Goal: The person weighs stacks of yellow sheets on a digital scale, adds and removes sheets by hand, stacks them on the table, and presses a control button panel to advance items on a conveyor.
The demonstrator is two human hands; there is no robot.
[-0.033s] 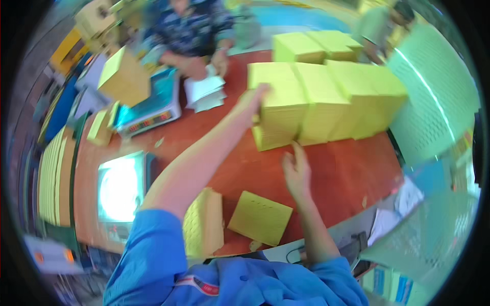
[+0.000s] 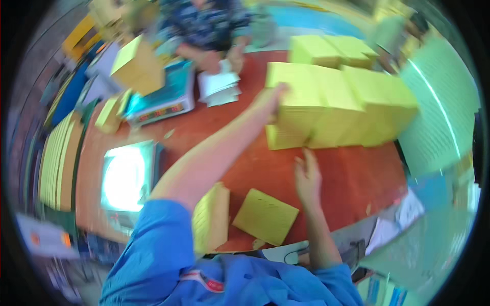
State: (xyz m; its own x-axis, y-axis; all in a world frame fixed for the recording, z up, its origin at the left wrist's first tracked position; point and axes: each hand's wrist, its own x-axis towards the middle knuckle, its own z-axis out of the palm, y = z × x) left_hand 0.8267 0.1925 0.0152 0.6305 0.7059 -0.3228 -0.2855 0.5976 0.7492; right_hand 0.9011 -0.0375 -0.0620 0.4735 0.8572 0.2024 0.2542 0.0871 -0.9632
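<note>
A tall block of yellow paper stacks (image 2: 337,109) is seen on the red-brown table (image 2: 357,178), made of several square-cornered piles set side by side, their tops flat and pale yellow and their near faces showing fine layered edges; the picture is blurred, so single sheets cannot be told apart. The left hand (image 2: 273,99) is laid on the top left corner of the nearest pile, at the end of a bare forearm reaching out of a blue sleeve; whether its fingers are spread or curled over the edge cannot be told through the blur. The right hand (image 2: 308,176) is held just in front of the block's lower edge, flat and open with the fingers stretched toward the paper, the fingertips near or just touching its base. Behind the block, beyond the left hand, two further yellow piles (image 2: 332,50) are set. Nearer the person than the right hand, a loose yellow sheaf (image 2: 265,217) lies flat on the table, and just to its left a thicker yellow bundle (image 2: 211,219) stands on edge. Far to the left of the left hand, a weighing scale (image 2: 163,102) is placed, and beyond it another person's hands (image 2: 222,61) rest by white papers (image 2: 219,86)
</note>
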